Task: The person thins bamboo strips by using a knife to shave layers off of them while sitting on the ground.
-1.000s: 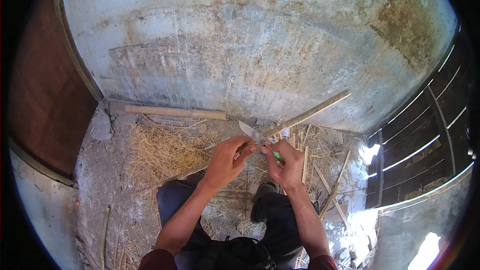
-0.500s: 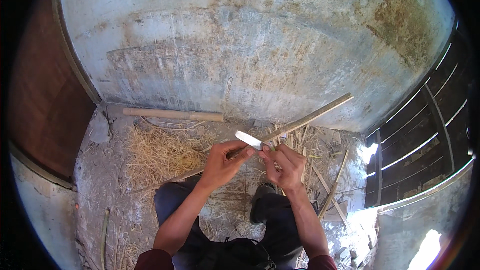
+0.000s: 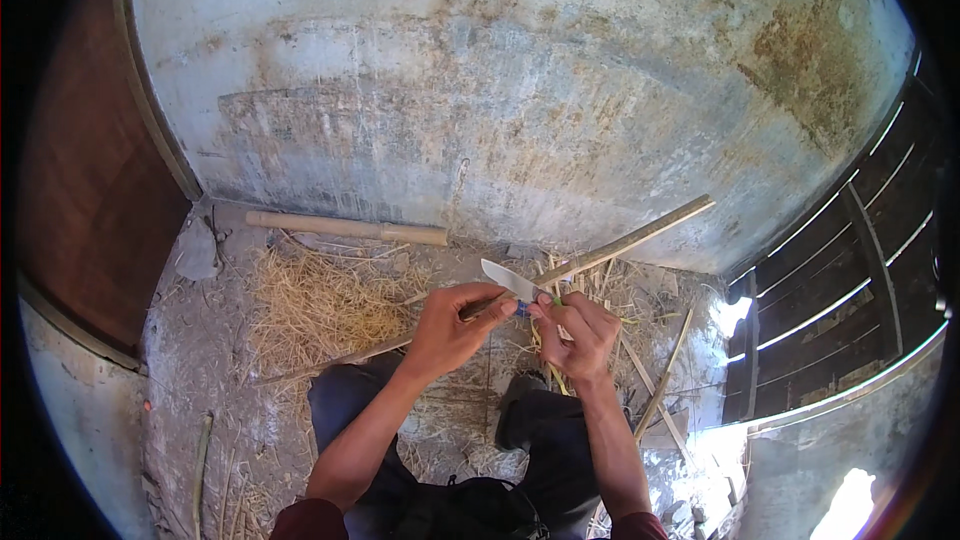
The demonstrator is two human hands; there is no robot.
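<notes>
A long, narrow bamboo strip [image 3: 640, 237] runs slantwise from the floor at the left, over my lap, and up to the right. My left hand [image 3: 447, 333] is closed around its middle, thumb along the near side. My right hand [image 3: 580, 333] grips a knife [image 3: 507, 278] whose bright, broad blade points up and left, crossing the strip just beyond my left fingertips. Most of the knife's handle is hidden in the fingers; a bit of green shows there. Something small and blue shows between the two hands, too small to name.
A heap of pale shavings [image 3: 330, 310] covers the floor at the left. Behind it a thick bamboo pole [image 3: 345, 228] lies along the stained wall [image 3: 480, 120]. Loose strips [image 3: 665, 375] lie on the right, near a dark slatted panel [image 3: 840, 290]. A brown door [image 3: 90, 170] stands left.
The knife has turned slightly, and its blade sits a little farther right along the strip. My right hand has shifted slightly right. The left hand keeps its hold.
</notes>
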